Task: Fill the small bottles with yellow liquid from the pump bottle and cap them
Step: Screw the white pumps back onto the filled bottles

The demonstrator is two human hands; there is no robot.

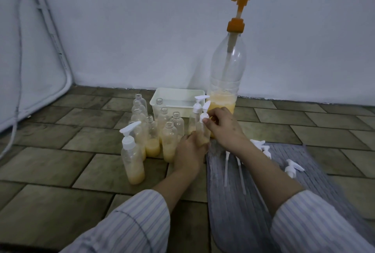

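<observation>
My left hand (189, 152) grips the lower body of a small clear bottle (203, 131) with yellow liquid at its bottom. My right hand (223, 126) pinches the white pump cap (204, 115) sitting on that bottle's neck. Just behind stands another capped small bottle (195, 116). The tall pump bottle (228, 74) with an orange pump head stands by the wall, yellow liquid low inside. A capped, partly filled bottle (133, 157) stands front left. Several uncapped small bottles (152, 137), some holding yellow liquid, cluster in the middle.
A white plastic tub (178, 101) sits against the wall behind the small bottles. Several loose white pump caps (292, 166) with long tubes lie on a grey striped mat (243, 202) at the right. The floor is brown tile. A white frame leans at the left.
</observation>
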